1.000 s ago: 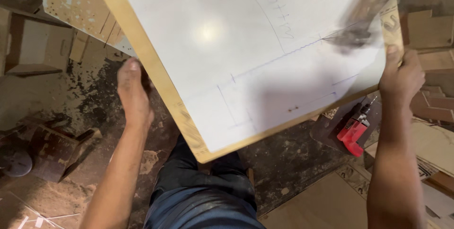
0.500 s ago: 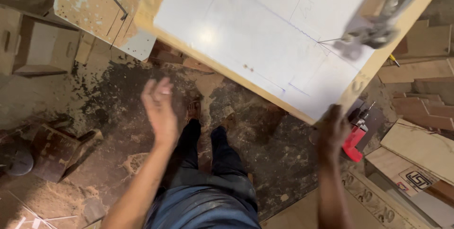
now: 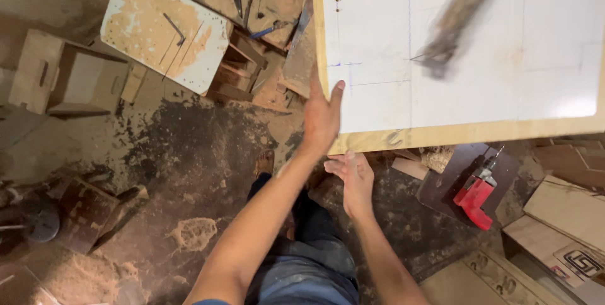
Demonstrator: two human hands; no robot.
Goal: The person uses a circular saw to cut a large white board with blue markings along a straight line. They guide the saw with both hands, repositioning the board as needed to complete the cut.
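A large white-faced board with a pale wood edge fills the upper right, with pencil lines drawn on it. My left hand is flat against its near left corner, fingers straight and together, pressing on the edge. Just below that corner my right hand hangs open, palm up, holding nothing. A blurred dark tool lies across the board's white face. My legs in blue trousers stand on the sawdust floor below.
A red power drill lies on a dark panel at the right. A sawdust-covered white panel sits upper left, with hand tools and wood offcuts beside it. Boxes and wood pieces ring the dusty floor; patterned panels lie bottom right.
The board has swung round and now lies squarer to me. Both hands let go of its edges; my left hand came back to its corner and my right hand moved in under it.
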